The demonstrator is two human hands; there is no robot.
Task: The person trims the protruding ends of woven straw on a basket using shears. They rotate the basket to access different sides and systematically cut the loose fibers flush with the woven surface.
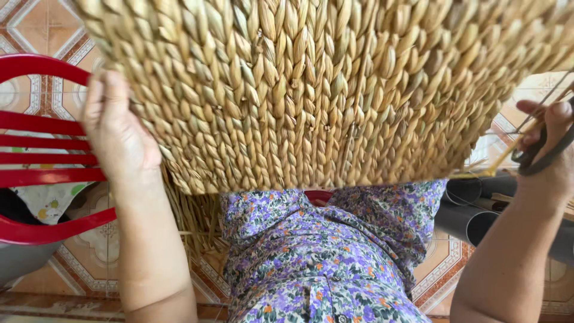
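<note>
Woven straw-coloured basket (323, 90) is held up over the lap, gripped at its edge by the closed left hand (116, 134) so it stays steady, while dark scissors (541, 149) are clasped in the right hand (553, 152) by its other side.

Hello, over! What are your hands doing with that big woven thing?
Left hand grips edge of large braided straw basket. Right hand holds dark metal scissors beside it. Red plastic chair at left.

The woven basket (323, 90) is cut off at the top edge; the left hand's fingers (104, 90) are partly hidden behind it.
</note>
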